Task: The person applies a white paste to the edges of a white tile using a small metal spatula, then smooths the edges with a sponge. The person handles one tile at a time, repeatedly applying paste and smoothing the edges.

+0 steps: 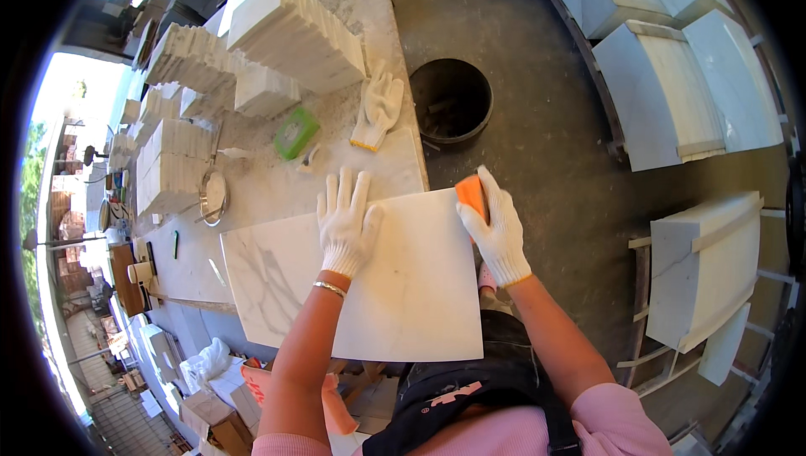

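Note:
A large white marble slab [411, 288] with grey veins lies in front of me, its near side jutting past the workbench edge. My left hand [346, 221], in a white knit glove, rests flat on the slab with its fingers spread. In my gloved right hand [497, 233] is an orange block [472, 196], perhaps a sanding block, gripped between thumb and fingers at the slab's right edge. Beyond the slab, a spare pair of white gloves [378, 107] lies on the bench beside a green box-like piece [296, 133].
Stacks of marble tiles [294, 32] crowd the far left of the workbench [395, 166]. A metal bowl [213, 196] sits there too. On the floor by the bench stands a black bucket [452, 102]. Racks of marble slabs [655, 95] line the right side.

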